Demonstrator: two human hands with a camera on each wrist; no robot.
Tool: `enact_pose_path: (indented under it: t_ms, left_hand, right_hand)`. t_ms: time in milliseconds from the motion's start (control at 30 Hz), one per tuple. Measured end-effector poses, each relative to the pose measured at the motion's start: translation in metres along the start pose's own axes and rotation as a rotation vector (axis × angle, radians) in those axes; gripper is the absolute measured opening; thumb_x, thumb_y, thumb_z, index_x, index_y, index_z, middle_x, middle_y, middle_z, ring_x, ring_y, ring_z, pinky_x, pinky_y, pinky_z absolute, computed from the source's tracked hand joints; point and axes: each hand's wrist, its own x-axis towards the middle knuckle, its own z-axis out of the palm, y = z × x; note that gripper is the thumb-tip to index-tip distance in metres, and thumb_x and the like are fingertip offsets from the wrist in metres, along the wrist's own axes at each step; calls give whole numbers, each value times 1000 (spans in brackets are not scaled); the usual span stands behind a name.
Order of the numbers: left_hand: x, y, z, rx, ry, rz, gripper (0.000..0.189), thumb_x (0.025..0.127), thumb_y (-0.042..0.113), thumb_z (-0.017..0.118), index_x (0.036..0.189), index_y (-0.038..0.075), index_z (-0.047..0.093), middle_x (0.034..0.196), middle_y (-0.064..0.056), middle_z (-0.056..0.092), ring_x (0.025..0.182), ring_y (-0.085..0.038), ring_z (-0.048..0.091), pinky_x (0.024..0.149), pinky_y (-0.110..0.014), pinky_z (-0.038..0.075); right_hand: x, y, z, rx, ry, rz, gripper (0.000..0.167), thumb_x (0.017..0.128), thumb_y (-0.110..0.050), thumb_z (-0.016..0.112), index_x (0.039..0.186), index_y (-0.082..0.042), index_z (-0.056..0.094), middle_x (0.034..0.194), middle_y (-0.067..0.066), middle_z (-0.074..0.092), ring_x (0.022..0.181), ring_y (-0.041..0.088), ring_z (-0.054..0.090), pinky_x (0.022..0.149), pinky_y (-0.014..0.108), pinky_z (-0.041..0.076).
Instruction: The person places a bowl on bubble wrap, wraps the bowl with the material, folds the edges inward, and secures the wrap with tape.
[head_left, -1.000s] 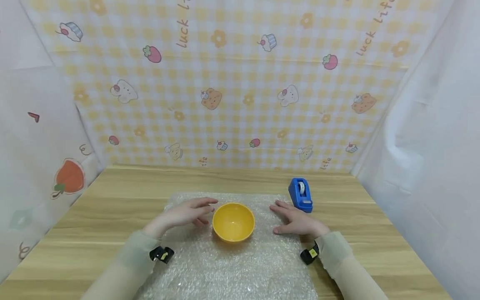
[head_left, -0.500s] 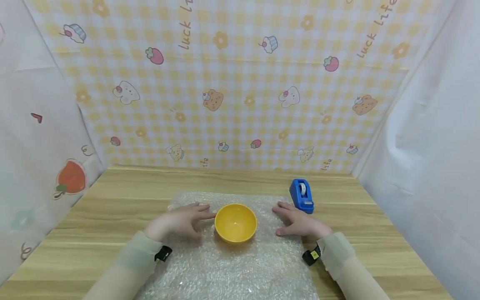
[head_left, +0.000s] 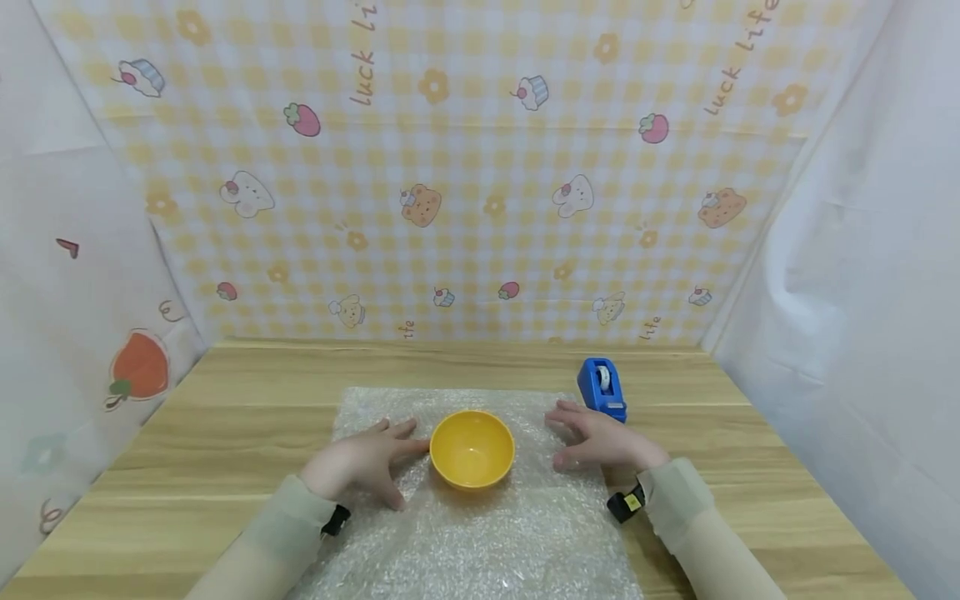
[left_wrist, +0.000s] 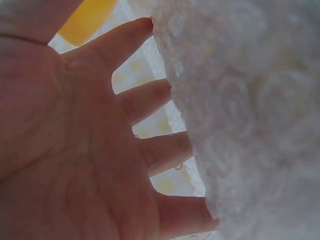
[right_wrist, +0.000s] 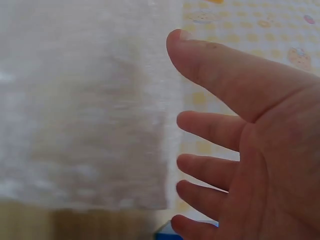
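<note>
A yellow bowl (head_left: 472, 450) sits upright on a sheet of bubble wrap (head_left: 487, 546) spread over the table. To its left, my left hand (head_left: 363, 461) has its fingers spread, the index fingertip right at the bowl's side in the head view. In the left wrist view, fingertips (left_wrist: 162, 90) meet the bubble wrap (left_wrist: 250, 115), with the thumb partly out of frame. My right hand (head_left: 600, 437) is held over the wrap's right edge, apart from the bowl. Its thumb and fingers (right_wrist: 210, 127) are parted and hold nothing.
A blue tape dispenser (head_left: 602, 390) with a roll of tape stands just beyond my right hand. Wooden tabletop (head_left: 240, 400) surrounds the wrap. A checked cloth (head_left: 465, 150) hangs behind the table, with white cloths (head_left: 847, 292) at both sides.
My left hand has turned and lowered, its fingers spreading from a looser bend onto the wrap beside the bowl. The right hand, bowl and tape dispenser have hardly moved.
</note>
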Motion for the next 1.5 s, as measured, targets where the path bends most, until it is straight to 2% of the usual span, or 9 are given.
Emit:
enact_pose_path:
  t_ms: [267,400,600,733,867,1033,1267,1367,1500]
  left_hand:
    - [3,3,2,-23,6,-19,85,62,20,88,140,28,54,158,-7,24,142,-47,12,101,-74,19]
    - [4,5,1,-14,12,-8,85,62,20,88,140,26,54,158,-8,25,141,-48,13,102,-74,17]
    - [8,6,7,-38,13,-2,84,61,21,88,138,28,55,157,-7,26,141,-47,15,102,-75,15]
    - [9,4,12,-29,19,7,85,61,23,88,140,27,54,158,-7,25,141,-47,15,102,-75,16]
    - [8,0,13,14,21,16,87,62,27,88,141,25,52,158,-9,25,141,-48,16,102,-74,17]
    - [6,-1,8,36,28,33,88,61,28,88,142,25,52,157,-10,26,139,-50,18,102,-74,17]
    - [6,-1,5,35,36,27,87,61,27,88,141,24,53,157,-9,26,140,-49,17,102,-74,16]
    - [4,-1,5,23,32,22,88,61,26,88,141,24,52,158,-9,26,140,-49,17,100,-76,17]
    - [4,-2,4,36,31,25,88,61,27,88,141,24,52,157,-10,26,140,-49,17,99,-76,18]
  right_hand:
    - [-2,-7,-26,-9,40,-4,60,91,-32,68,140,-2,49,148,24,37,134,44,35,104,60,34]
    - [-5,-12,-41,56,59,-15,60,94,-30,65,142,-1,46,144,21,44,130,45,40,102,60,35]
    - [-10,-9,-50,129,79,32,64,93,-37,64,143,-2,45,143,19,46,128,43,43,102,56,38]
    - [-7,-2,-46,93,108,65,60,94,-36,64,140,0,48,140,19,50,125,41,47,99,54,42]
    - [5,2,-37,2,118,71,57,95,-32,63,138,3,49,138,21,51,122,43,49,96,54,44]
    - [16,-2,-26,-67,161,110,64,92,-28,67,138,10,44,141,28,44,126,46,44,101,57,38]
    - [22,-7,-12,-19,141,242,76,89,-34,70,145,5,36,149,29,32,139,46,24,107,62,26]
    - [23,-7,-7,3,138,266,79,88,-35,71,146,4,35,149,28,33,140,45,23,108,61,25]
    - [23,-6,-6,-11,172,253,83,87,-36,71,147,6,32,148,29,34,137,45,28,107,60,29]
